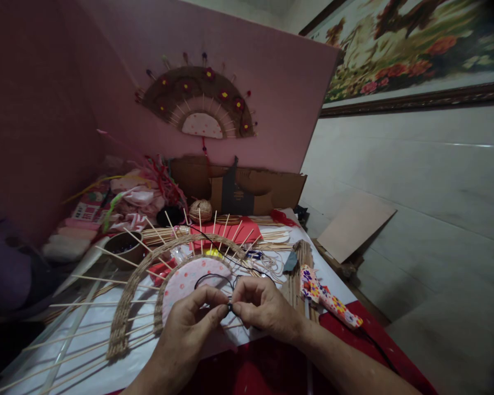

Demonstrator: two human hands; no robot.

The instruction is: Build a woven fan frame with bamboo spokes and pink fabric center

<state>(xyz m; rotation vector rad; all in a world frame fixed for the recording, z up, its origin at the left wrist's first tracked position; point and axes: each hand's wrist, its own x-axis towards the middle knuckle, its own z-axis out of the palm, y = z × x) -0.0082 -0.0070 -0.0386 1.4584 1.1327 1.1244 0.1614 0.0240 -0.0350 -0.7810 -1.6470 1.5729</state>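
My left hand (pixel 191 323) and my right hand (pixel 267 308) meet fingertip to fingertip, both pinching a thin black cord (pixel 214 274). A small dark lump, a knot or a bead, shows between them; I cannot tell which. The cord loops above my fingers, and a strand runs back toward a black yarn ball (pixel 169 215). Just behind my hands lies a half-woven fan of thin sticks, with a twine band (pixel 121 312) arched across them. At its centre is a pale half-round cloth piece (pixel 185 282) with pinkish dots, partly covered by my left hand.
A finished fan (pixel 197 82) hangs on the pink panel. Beige twine (pixel 200 210), a brown bowl (pixel 125 249), red paper (pixel 247 233) and piled fabric (pixel 138 189) lie behind. On the right are corrugated cardboard (pixel 298 274) and a flower-patterned glue gun (pixel 329 299) with a cable.
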